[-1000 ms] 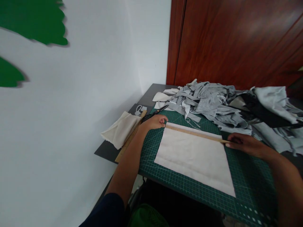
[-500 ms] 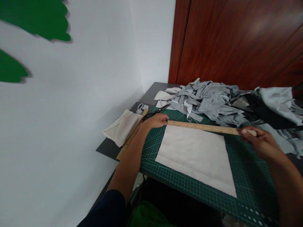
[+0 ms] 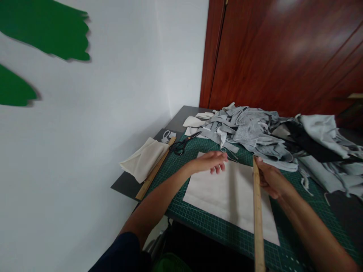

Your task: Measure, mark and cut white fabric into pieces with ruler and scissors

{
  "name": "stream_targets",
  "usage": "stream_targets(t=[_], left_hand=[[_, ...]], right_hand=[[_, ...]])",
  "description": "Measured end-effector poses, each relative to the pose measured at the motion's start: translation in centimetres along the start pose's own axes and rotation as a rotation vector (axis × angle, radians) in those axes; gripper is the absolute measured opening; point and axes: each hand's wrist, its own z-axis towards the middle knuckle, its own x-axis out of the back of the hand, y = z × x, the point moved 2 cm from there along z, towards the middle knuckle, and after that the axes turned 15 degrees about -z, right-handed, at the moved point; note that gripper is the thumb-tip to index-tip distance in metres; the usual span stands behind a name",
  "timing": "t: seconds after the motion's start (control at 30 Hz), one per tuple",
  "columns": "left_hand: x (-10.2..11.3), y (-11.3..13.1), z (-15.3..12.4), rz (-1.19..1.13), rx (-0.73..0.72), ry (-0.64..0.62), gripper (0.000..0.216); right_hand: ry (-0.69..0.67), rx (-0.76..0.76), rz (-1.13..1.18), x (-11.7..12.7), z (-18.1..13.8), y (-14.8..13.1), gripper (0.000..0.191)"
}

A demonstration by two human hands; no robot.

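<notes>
A folded cloth [image 3: 144,160] lies at ten o'clock from the middle of the white sheet [image 3: 215,196], twelve being the far side, with a wooden stick [image 3: 154,173] along its edge. Scissors [image 3: 179,146] rest between ten and eleven. At eleven, the left hand [image 3: 212,161], fingers loosely parted and holding nothing, is over the sheet's far edge; whether it touches cannot be told. The sheet lies nearly flat on a green mat [image 3: 181,160] and looks light, soft and apt to wrinkle, best lifted by two corners. A heap [image 3: 249,128] of scraps spreads from eleven round to two. Over the sheet's right part, the ruler [image 3: 257,211] runs from one o'clock to five, out of frame. It looks light, thin and stiff, unlikely to slip or break. The right hand [image 3: 270,177], at two, grasps its far end; a hold nearer mid-length should balance better.
</notes>
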Motion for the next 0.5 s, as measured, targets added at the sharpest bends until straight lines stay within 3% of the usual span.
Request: stream_targets(t=[0.07, 0.13, 0.23, 0.33, 0.5], left_hand=[[-3.2, -1.0, 0.0, -0.098, 0.111, -0.161, 0.078], [-5.5, -1.9, -0.3, -0.162, 0.182, -0.246, 0.077], [-6.7, -2.5, -0.7, -0.217, 0.152, -0.141, 0.071], [-4.8, -2.1, -1.0, -0.213, 0.101, 0.020, 0.067], [2.2, -0.4, -1.0, -0.013, 0.084, 0.301, 0.071]], right_hand=[[-0.030, 0.012, 0.004, -1.5, -0.5, 0.2, 0.059], [-0.048, 0.033, 0.004, -2.6, -1.1, 0.3, 0.058], [-0.051, 0.073, -0.019, -3.5, -1.7, 0.0, 0.057], [-0.002, 0.148, -0.162, -3.6, -1.9, -0.4, 0.054], [0.068, 0.342, -0.631, -3.4, -1.6, -0.4, 0.049]])
